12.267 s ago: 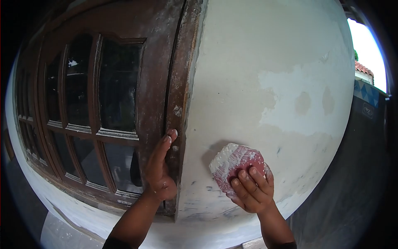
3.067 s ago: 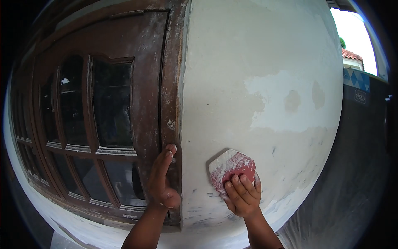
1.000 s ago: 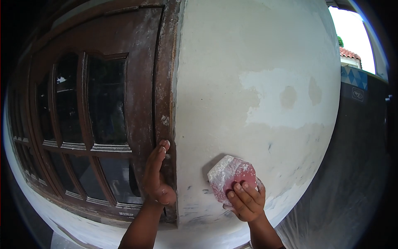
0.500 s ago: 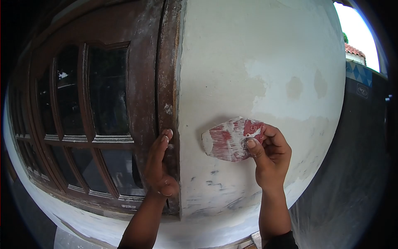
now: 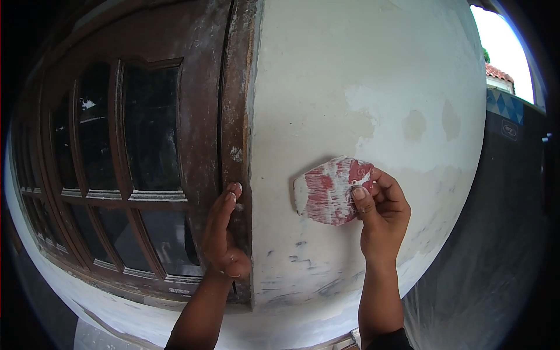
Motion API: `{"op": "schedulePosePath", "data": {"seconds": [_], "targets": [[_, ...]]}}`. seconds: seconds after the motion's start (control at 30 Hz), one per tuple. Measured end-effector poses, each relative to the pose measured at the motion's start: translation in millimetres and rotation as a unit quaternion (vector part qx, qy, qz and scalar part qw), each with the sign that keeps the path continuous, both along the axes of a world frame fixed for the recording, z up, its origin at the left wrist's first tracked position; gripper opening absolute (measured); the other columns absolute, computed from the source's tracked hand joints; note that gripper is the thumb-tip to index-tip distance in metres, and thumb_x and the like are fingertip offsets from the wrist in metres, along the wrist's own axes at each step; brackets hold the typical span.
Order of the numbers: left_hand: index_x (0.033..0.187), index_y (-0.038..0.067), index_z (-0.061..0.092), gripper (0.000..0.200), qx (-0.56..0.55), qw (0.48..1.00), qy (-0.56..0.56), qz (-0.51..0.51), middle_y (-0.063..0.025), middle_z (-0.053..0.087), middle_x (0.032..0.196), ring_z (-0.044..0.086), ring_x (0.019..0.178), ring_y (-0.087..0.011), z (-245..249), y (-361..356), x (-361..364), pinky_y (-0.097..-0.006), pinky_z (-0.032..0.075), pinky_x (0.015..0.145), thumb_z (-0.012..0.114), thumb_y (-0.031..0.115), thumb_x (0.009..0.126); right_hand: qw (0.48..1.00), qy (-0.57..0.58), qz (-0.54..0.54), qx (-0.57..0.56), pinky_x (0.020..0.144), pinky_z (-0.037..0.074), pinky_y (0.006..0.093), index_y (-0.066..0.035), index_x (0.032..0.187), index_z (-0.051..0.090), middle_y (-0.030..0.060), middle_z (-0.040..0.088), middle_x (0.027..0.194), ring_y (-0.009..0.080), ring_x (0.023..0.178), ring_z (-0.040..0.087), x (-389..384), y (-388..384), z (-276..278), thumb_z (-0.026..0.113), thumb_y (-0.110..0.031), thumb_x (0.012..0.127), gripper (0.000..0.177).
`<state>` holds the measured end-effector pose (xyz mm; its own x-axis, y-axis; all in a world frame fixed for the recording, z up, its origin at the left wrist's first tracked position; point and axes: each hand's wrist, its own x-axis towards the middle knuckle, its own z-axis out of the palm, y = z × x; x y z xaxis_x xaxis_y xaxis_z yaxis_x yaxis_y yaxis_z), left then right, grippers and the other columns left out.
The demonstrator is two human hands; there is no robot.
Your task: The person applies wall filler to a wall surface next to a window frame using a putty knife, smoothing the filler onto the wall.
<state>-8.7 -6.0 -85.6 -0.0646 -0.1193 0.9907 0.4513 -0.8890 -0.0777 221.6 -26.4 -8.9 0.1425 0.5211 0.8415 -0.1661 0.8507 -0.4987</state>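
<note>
A flat red putty spreader (image 5: 328, 191), streaked with white paste, is pinched between the thumb and fingers of my right hand (image 5: 382, 210). Its pale, coated edge points left, close against the white wall (image 5: 315, 87). Part of the spreader's right end is hidden by my thumb. On the other side, my left hand (image 5: 224, 233) rests on the brown wooden frame (image 5: 236, 116), fingers stretched upward together and holding nothing. White paste marks the fingertips of that hand.
Left of the frame stands a brown wooden window (image 5: 201, 116) with several dark glass panes. Damp-looking patches (image 5: 414, 125) and dark smudges (image 5: 300, 259) mark the wall. A dark sheet with a blue-patterned strip (image 5: 505, 106) hangs at the right.
My right hand has tilted the spreader and shifted it slightly right along the wall, its left edge drawing away from the frame. My left hand has stayed in place.
</note>
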Motion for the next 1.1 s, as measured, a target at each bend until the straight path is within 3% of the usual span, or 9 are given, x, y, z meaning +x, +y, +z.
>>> {"op": "schedulePosePath", "data": {"seconds": [0.13,0.3,0.47,0.53,0.67,0.77,0.87,1.0,1.1], "targets": [[0.136,-0.011,0.038,0.107,0.003,1.0,0.001,0.001,-0.0273,0.049,0.134,0.048,0.128,-0.0344,-1,1,0,-0.0444,0.032,0.11,0.017,0.08,0.084,0.995,-0.025,-0.092,0.025,0.069,0.046,0.0194,0.005,0.116,0.058,0.0034,0.066,0.085,0.005,0.076,0.057,1,7,-9,0.067,-0.003,0.088,0.031],[0.136,-0.011,0.038,0.106,0.0,1.0,-0.001,0.001,-0.027,0.049,0.134,0.048,0.128,-0.0345,1,0,0,-0.0442,0.032,0.11,0.017,0.079,0.084,0.996,0.073,-0.032,-0.032,0.07,0.046,0.0196,0.006,0.113,0.058,0.0052,0.068,0.086,0.0058,0.076,0.059,13,3,-16,0.067,-0.003,0.088,0.029],[0.136,-0.011,0.038,0.105,0.0,1.0,0.001,0.007,-0.0266,0.049,0.134,0.048,0.127,-0.0346,-1,1,0,-0.0437,0.033,0.11,0.017,0.079,0.085,1.0,0.024,-0.013,-0.006,0.068,0.045,0.0189,0.005,0.113,0.058,0.0037,0.067,0.084,0.0049,0.074,0.058,-2,2,-18,0.068,-0.004,0.088,0.029],[0.136,-0.012,0.038,0.105,-0.003,1.0,-0.002,0.007,-0.027,0.049,0.134,0.048,0.128,-0.0346,-2,0,-1,-0.0437,0.033,0.11,0.017,0.078,0.085,0.995,-0.008,-0.1,0.02,0.067,0.046,0.0189,0.004,0.113,0.058,0.0028,0.066,0.082,0.0048,0.074,0.058,-1,8,-25,0.067,-0.003,0.088,0.028],[0.136,-0.011,0.037,0.105,-0.003,1.0,0.002,0.008,-0.0272,0.048,0.135,0.047,0.128,-0.0345,-2,1,-2,-0.0437,0.032,0.11,0.017,0.078,0.085,0.997,0.07,-0.028,-0.022,0.069,0.046,0.0187,0.004,0.113,0.058,0.0028,0.066,0.082,0.0052,0.075,0.059,11,5,-28,0.068,-0.004,0.088,0.028],[0.137,-0.012,0.037,0.105,0.004,1.0,0.009,0.002,-0.0274,0.047,0.136,0.047,0.128,-0.0344,0,1,0,-0.0437,0.032,0.111,0.017,0.078,0.085,0.999,0.044,-0.02,-0.015,0.069,0.045,0.0187,0.004,0.114,0.058,0.0038,0.067,0.084,0.005,0.074,0.059,-2,5,-25,0.068,-0.005,0.088,0.029],[0.129,-0.014,0.046,0.102,0.018,0.999,-0.025,0.018,-0.0291,0.055,0.126,0.055,0.119,-0.0384,2,1,2,-0.045,0.043,0.102,0.019,0.076,0.087,0.998,0.005,-0.055,0.012,0.069,0.045,0.019,0.004,0.114,0.058,0.0038,0.067,0.084,0.0047,0.074,0.058,-7,8,-26,0.068,-0.005,0.088,0.03],[0.133,-0.013,0.041,0.104,0.007,1.0,-0.01,0.007,-0.0282,0.05,0.131,0.05,0.124,-0.0363,-1,2,-1,-0.0443,0.037,0.106,0.019,0.078,0.086,0.995,0.038,-0.094,0.012,0.068,0.045,0.0185,0.003,0.115,0.058,0.0034,0.067,0.083,0.0051,0.075,0.059,7,7,-30,0.066,-0.004,0.089,0.028],[0.137,-0.011,0.036,0.106,0.001,1.0,0.006,-0.001,-0.0274,0.047,0.136,0.046,0.129,-0.0343,-2,1,-2,-0.0436,0.032,0.111,0.019,0.079,0.084,0.996,0.081,-0.025,-0.026,0.071,0.046,0.0187,0.005,0.114,0.057,0.0038,0.067,0.085,0.0057,0.077,0.059,6,3,-28,0.066,-0.004,0.089,0.028]]}}
